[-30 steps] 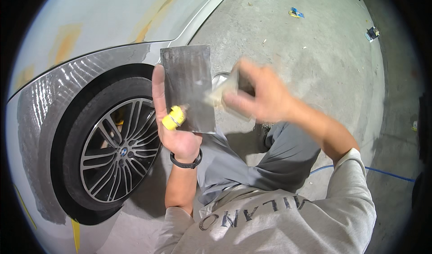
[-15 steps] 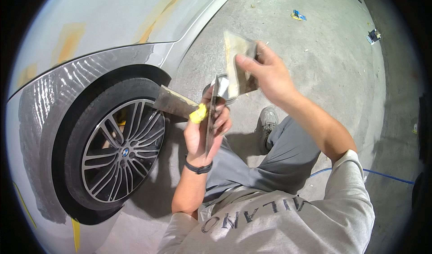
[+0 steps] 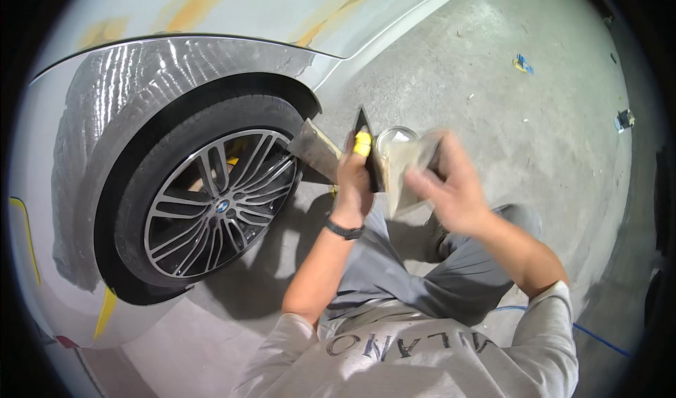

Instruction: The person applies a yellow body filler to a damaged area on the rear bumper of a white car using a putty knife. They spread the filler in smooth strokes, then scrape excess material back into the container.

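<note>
My left hand (image 3: 353, 187) is closed around a dark flat putty spreader (image 3: 373, 162), held nearly edge-on. A second metal spreader (image 3: 315, 148), with a pale edge, sticks out leftward from the same hand, in front of the tyre. Something bright yellow (image 3: 362, 144) is at the thumb tip; whether it is a wrap or a lump, I cannot tell. In my right hand (image 3: 454, 190), blurred by motion, is a wide spreader (image 3: 403, 172) smeared with pale paste. Its edge is at or very near the dark spreader. Just beyond, a round open tin (image 3: 396, 134) is partly hidden.
A car's grey wheel arch (image 3: 141, 67) and wheel (image 3: 222, 206) stand close on my left. Orange-yellow patches (image 3: 190, 7) mark the panel above. Scraps of litter (image 3: 522, 63) lie on the concrete floor (image 3: 479, 102). A blue hose (image 3: 598, 338) runs at the lower right.
My right hand has brought its spreader down toward the dark one in my left hand. The view has shifted, so the wheel and floor litter appear farther right.
</note>
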`<action>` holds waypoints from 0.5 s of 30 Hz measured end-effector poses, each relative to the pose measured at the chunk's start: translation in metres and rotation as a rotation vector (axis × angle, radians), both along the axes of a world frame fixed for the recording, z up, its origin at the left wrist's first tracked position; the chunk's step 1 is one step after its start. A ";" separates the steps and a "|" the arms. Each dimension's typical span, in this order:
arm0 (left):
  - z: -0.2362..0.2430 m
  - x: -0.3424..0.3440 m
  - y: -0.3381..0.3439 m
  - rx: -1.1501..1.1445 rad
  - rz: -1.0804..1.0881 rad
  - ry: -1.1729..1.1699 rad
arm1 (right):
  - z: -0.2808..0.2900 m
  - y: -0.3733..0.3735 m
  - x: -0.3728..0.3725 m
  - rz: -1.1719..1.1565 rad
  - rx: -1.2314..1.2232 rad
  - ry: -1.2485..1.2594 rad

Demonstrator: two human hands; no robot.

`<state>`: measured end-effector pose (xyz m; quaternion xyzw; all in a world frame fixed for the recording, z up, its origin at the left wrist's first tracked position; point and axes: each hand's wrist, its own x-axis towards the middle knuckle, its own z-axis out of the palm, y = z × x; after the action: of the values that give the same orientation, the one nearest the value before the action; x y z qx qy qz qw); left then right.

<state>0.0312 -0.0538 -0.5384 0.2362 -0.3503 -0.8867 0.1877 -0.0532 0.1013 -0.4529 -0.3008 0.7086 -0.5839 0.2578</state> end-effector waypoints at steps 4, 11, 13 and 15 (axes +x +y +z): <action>0.008 0.009 -0.020 -0.349 0.257 0.213 | -0.003 0.000 -0.005 -0.252 -0.407 -0.192; 0.032 -0.005 0.007 -0.663 0.441 0.224 | -0.033 -0.001 0.035 -0.171 -0.188 0.210; 0.033 -0.007 0.008 -0.718 0.427 0.206 | -0.038 0.000 0.038 -0.150 -0.226 0.427; 0.029 -0.004 0.006 -0.756 0.435 0.236 | -0.040 0.004 0.037 -0.086 -0.226 0.461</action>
<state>0.0273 -0.0476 -0.5090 0.1166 -0.5679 -0.6574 0.4813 -0.0163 0.1049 -0.4934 -0.4224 0.6909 -0.5859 0.0292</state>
